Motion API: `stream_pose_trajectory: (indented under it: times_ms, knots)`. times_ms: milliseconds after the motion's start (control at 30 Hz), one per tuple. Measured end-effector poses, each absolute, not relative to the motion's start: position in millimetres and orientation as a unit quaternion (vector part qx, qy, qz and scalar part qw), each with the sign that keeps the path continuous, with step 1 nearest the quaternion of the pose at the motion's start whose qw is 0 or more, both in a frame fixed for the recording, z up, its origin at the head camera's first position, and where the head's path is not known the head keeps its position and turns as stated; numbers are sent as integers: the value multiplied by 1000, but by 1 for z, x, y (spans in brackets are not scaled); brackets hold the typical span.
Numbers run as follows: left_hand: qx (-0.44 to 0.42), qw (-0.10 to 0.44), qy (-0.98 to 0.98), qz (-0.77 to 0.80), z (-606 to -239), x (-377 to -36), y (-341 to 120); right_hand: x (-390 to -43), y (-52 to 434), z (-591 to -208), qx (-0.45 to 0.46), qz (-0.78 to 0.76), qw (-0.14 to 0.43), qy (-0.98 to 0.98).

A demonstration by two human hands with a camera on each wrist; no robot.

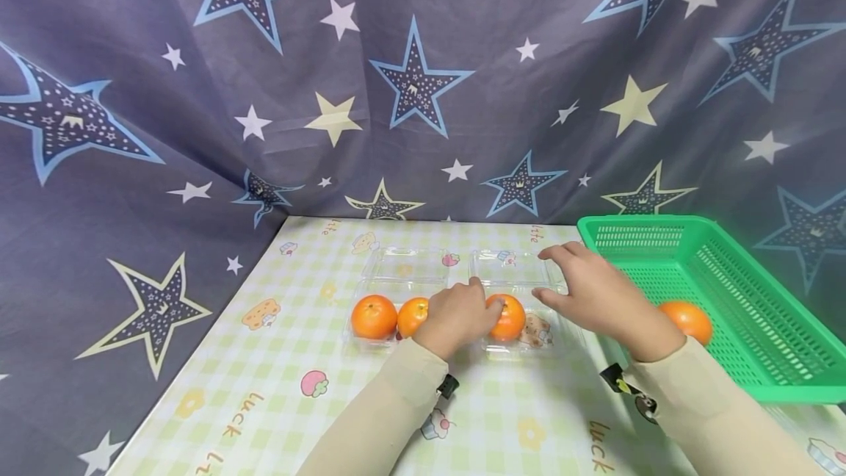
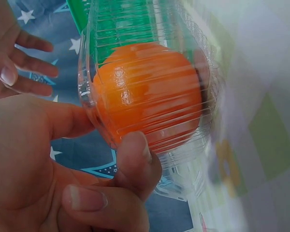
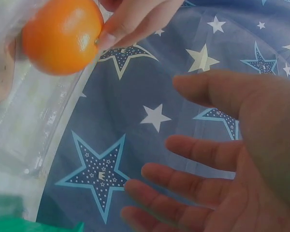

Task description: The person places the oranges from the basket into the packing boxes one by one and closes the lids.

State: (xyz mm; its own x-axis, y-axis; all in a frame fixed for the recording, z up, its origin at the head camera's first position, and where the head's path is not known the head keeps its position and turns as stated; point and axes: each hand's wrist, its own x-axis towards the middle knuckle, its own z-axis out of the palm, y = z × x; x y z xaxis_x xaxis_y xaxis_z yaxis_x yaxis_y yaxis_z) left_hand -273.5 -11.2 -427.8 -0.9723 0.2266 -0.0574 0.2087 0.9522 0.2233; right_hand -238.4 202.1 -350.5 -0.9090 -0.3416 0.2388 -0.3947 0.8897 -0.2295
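Two clear plastic clamshell boxes lie with lids raised at the back. In the left box (image 1: 383,347) sit two oranges, one orange (image 1: 374,316) at its left end, the other partly behind my left hand (image 1: 459,314). A single orange (image 1: 507,318) sits in the left half of the right box (image 1: 562,347). My left hand grips that box's left side, curled fingers (image 2: 135,159) against the ribbed wall and thumb over the rim, close to the orange. Above the right part of the same box, my right hand (image 1: 595,296) hovers with fingers spread, holding nothing.
A green plastic basket (image 1: 710,230) stands on the right, with an orange (image 1: 687,320) in it, partly behind my right wrist. A checked cloth (image 1: 264,373) covers the table. A dark curtain with stars (image 1: 423,79) hangs behind the table and along its left side.
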Motion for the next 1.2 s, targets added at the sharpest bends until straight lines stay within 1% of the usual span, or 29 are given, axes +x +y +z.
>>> stream_pose_trajectory:
  times_ms: [167,467,700,1200]
  knots:
    - [105,35,988,107,-427,-273,-10,-237,206,-346,186,135,97,-968]
    - [102,43,988,108,-427,-271,-11,-238,213,-341,196,127,112,-966]
    - [102,43,988,106,-426,-272,-10,-239,222,-332,186,121,119,-968]
    - [99,50,988,107,-425,-271,-10,-239,236,-320,165,112,104,-974]
